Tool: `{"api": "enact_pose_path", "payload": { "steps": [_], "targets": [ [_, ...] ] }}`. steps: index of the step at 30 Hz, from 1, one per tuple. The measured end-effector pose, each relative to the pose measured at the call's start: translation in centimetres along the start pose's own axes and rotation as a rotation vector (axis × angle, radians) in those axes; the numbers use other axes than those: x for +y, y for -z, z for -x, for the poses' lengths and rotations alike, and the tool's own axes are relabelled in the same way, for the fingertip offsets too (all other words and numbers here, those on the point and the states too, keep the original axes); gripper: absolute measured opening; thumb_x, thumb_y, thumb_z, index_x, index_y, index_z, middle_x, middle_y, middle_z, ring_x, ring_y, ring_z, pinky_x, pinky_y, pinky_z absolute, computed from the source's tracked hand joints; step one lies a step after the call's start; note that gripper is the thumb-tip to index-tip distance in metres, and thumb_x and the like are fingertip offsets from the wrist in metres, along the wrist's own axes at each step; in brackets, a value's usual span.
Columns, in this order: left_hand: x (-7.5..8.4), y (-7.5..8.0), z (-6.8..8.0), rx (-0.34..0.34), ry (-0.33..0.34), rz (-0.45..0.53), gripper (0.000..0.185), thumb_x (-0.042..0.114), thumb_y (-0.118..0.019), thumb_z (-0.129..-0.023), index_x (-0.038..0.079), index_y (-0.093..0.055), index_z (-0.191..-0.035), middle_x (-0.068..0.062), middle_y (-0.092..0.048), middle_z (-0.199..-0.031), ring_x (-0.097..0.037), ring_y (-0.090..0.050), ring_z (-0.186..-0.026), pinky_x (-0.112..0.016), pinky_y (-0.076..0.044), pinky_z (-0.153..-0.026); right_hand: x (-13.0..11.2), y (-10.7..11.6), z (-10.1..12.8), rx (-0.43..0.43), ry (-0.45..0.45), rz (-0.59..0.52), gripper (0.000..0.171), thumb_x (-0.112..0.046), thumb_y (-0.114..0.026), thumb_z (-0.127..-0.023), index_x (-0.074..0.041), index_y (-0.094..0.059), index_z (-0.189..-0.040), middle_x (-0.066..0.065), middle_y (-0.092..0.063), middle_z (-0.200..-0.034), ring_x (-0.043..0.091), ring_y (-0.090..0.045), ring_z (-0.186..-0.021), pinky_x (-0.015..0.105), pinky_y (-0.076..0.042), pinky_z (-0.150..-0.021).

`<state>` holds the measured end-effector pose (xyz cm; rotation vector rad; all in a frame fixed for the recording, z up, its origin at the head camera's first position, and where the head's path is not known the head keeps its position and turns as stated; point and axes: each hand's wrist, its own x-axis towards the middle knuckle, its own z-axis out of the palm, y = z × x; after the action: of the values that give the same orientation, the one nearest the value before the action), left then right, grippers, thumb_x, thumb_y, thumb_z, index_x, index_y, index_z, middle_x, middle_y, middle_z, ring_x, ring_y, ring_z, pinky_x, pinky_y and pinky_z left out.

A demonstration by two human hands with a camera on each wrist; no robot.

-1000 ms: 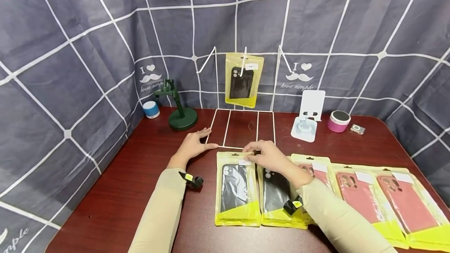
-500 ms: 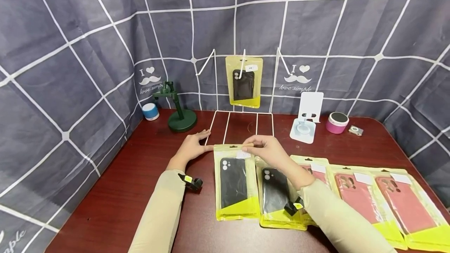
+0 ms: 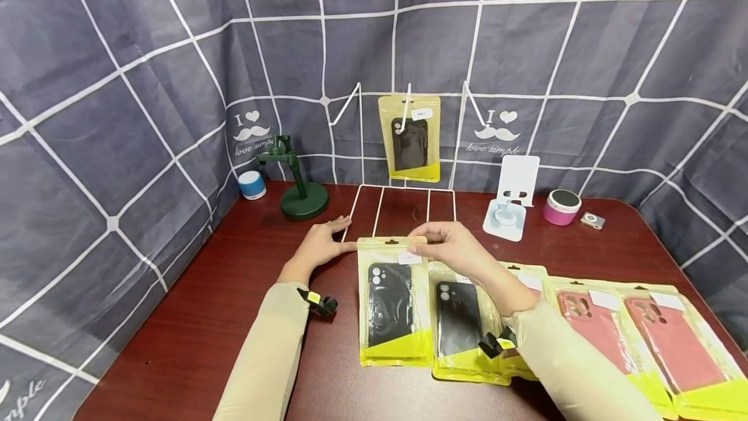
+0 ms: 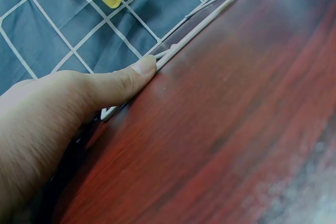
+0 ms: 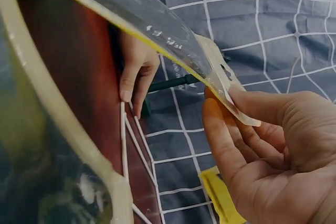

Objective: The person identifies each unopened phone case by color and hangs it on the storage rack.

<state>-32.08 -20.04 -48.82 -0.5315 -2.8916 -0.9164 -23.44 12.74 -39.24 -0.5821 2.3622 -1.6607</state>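
Note:
My right hand (image 3: 456,252) pinches the top right corner of a clear yellow-edged pouch (image 3: 390,304) holding a black phone case. In the right wrist view the thumb and fingers grip the pouch's top strip (image 5: 218,66), raised off the table. My left hand (image 3: 318,245) rests at the left front corner of a white wire display rack (image 3: 407,188), fingers spread. Its thumb (image 4: 126,85) presses on the base wire in the left wrist view. Another pouch with a black phone case (image 3: 411,148) hangs from the rack's middle hook.
On the table right of the held pouch lie another black-case pouch (image 3: 458,317) and several pink-case pouches (image 3: 680,343). A green stand (image 3: 304,200) and blue speaker (image 3: 251,184) are at back left. A white phone stand (image 3: 517,177) and pink speaker (image 3: 561,208) stand at back right.
The right hand has lifted the top of the left black-case pouch slightly up and away from me, over the rack's front wire. The left hand stays on the rack.

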Motion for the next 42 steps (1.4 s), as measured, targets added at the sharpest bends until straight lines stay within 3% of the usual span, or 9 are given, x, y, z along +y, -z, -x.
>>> {"api": "enact_pose_path", "payload": {
  "steps": [7,14,21,27,34,42],
  "targets": [
    [-0.1,0.0,0.1,-0.003,0.007,-0.002,0.078,0.055,-0.078,-0.082,0.018,-0.055,-0.147,-0.002,-0.048,-0.152,-0.023,-0.038,-0.144,-0.046,-0.033,-0.116,-1.3,0.4,0.5,0.04,-0.028,-0.13,0.028,-0.027,-0.083,-0.085,-0.01,-0.078,-0.107,0.006,-0.076,-0.099,0.019,-0.069,-0.089,0.042,-0.059,-0.082],
    [-0.1,0.0,0.2,-0.01,0.02,-0.01,0.085,0.065,-0.075,-0.08,0.019,-0.053,-0.148,-0.004,-0.047,-0.153,-0.024,-0.039,-0.144,-0.047,-0.035,-0.115,-2.6,0.8,1.0,0.129,0.015,-0.264,0.027,-0.019,-0.084,-0.084,-0.003,-0.078,-0.104,0.008,-0.076,-0.1,0.02,-0.073,-0.087,0.046,-0.06,-0.079],
    [0.1,0.0,0.1,0.0,0.029,-0.002,0.091,0.072,-0.073,-0.076,0.019,-0.054,-0.148,-0.005,-0.048,-0.152,-0.021,-0.041,-0.143,-0.047,-0.036,-0.114,-4.1,1.8,1.0,0.19,0.145,-0.225,0.026,-0.013,-0.08,-0.087,0.005,-0.076,-0.106,0.005,-0.077,-0.097,0.017,-0.072,-0.086,0.04,-0.061,-0.073],
    [0.0,0.0,0.0,0.008,0.023,-0.004,0.093,0.074,-0.072,-0.075,0.017,-0.055,-0.146,-0.006,-0.049,-0.151,-0.02,-0.042,-0.142,-0.047,-0.036,-0.114,-5.3,2.5,0.4,0.312,0.205,-0.183,0.025,-0.013,-0.081,-0.087,0.004,-0.077,-0.104,0.0,-0.078,-0.089,0.011,-0.069,-0.081,0.029,-0.059,-0.066],
    [0.2,0.1,0.2,0.002,0.029,0.011,0.091,0.07,-0.074,-0.076,0.015,-0.055,-0.146,-0.007,-0.049,-0.151,-0.021,-0.042,-0.142,-0.047,-0.036,-0.114,-6.7,2.4,-0.4,0.451,0.322,-0.207,0.021,-0.014,-0.081,-0.087,0.0,-0.078,-0.101,0.004,-0.077,-0.088,0.008,-0.067,-0.075,0.022,-0.056,-0.065],
    [0.4,0.2,0.2,-0.009,0.045,0.008,0.09,0.07,-0.074,-0.076,0.018,-0.054,-0.148,-0.005,-0.047,-0.153,-0.023,-0.041,-0.143,-0.048,-0.035,-0.114,-8.8,3.2,-1.6,0.492,0.337,-0.237,0.018,-0.013,-0.082,-0.085,-0.002,-0.079,-0.099,0.003,-0.077,-0.086,0.007,-0.064,-0.07,0.02,-0.055,-0.062]
  ]
}}
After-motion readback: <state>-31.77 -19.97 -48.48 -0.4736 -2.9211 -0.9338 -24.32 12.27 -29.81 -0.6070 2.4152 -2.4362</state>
